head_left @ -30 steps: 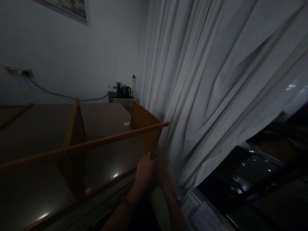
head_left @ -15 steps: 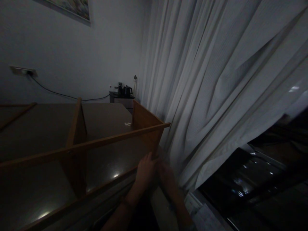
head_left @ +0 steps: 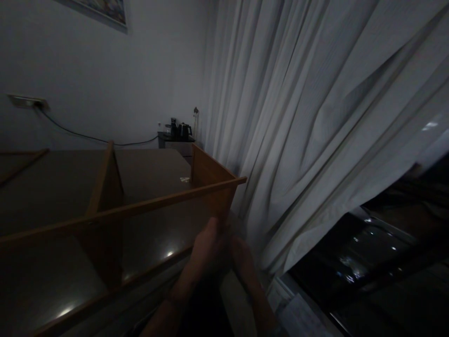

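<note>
Light: very dim, so small detail around the hands is lost.
Left hand [head_left: 207, 245]: at 6 o'clock in the view, forearm rising from the bottom edge. The fingers lie close together and point to 12 o'clock, with the tips at the foot of the end panel [head_left: 210, 175]. Whether they grip anything I cannot tell.
Right hand [head_left: 242, 256]: just beside the left hand, on its 3 o'clock side, touching or nearly touching it. It is too dark to tell if it is wide, narrow or holding something.
End panel: upright brown wood board at the tabletop's corner, directly at 12 o'clock from the hands.
Long divider [head_left: 140, 210]: thin wooden board running from 9 o'clock across to the end panel, standing on edge above the tabletop [head_left: 154, 234].
Cross divider [head_left: 105, 173]: a second upright board meeting the long divider at 10 o'clock from the hands.
Tabletop: dark and glossy, with small bright reflections near its front edge.
White scrap [head_left: 184, 179]: lies on the far part of the tabletop, just beside the end panel.
Curtain [head_left: 298, 117]: pale and pleated, fills the view from 12 to 3 o'clock, its lower hem near the right hand.
Kettle [head_left: 184, 130]: on a small side table [head_left: 175, 142] by the wall, beyond the tabletop.
Cable [head_left: 87, 138]: runs along the wall from a socket [head_left: 26, 101] at 9 o'clock toward the side table.
Papers [head_left: 298, 318]: pale sheets at 5 o'clock, below the curtain.
</note>
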A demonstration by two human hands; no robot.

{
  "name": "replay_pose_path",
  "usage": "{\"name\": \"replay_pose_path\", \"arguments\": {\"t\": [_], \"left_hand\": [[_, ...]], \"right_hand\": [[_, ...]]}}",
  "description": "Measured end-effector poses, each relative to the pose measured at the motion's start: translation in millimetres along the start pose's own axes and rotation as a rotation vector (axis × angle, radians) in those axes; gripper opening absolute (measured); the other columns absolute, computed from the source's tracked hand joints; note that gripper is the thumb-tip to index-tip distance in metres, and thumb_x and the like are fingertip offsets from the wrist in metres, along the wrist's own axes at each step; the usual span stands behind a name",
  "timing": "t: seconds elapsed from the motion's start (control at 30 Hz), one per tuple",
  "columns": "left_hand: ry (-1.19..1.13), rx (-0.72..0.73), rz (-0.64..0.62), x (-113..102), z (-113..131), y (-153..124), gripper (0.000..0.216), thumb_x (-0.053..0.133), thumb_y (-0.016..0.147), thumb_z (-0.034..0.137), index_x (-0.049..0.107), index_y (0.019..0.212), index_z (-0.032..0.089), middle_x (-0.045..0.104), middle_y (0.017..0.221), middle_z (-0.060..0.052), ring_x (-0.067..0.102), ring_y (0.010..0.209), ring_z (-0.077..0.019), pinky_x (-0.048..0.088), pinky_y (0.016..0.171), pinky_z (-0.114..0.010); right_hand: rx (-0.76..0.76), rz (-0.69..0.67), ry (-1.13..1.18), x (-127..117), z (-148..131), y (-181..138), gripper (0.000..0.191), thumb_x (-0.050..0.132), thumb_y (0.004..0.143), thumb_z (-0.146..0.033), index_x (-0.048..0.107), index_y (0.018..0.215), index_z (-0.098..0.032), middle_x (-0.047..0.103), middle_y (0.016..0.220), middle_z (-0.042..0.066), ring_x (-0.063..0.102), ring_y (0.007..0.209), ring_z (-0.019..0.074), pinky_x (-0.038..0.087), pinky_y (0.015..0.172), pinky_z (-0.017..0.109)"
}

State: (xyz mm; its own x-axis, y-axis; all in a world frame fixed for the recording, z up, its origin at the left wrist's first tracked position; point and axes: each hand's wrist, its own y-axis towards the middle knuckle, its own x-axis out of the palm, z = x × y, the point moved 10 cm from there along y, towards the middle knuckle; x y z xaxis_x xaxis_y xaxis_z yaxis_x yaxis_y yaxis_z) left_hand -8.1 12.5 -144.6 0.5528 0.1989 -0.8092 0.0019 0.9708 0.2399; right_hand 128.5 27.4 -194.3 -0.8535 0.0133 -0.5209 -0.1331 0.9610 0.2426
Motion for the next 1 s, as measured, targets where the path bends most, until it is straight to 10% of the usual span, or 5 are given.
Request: {"name": "replay_pose_path", "arguments": {"t": [1.0], "left_hand": [[0.2,-0.059,-0.096,-1.2,-6.1,16.2,0.024,0.045,0.094,0.036,0.059,0.111,0.025,0.066,0.112,-0.004,0.063,0.098,-0.0169,0.043,0.074,-0.024]], "right_hand": [[0.072,0.073,0.1,7.9,2.4,-10.4,0.05,0.033,0.094,-0.051,0.061,0.07,-0.017,0.063,0.064,0.002,0.054,0.057,0.012,0.036,0.055,0.023]]}}
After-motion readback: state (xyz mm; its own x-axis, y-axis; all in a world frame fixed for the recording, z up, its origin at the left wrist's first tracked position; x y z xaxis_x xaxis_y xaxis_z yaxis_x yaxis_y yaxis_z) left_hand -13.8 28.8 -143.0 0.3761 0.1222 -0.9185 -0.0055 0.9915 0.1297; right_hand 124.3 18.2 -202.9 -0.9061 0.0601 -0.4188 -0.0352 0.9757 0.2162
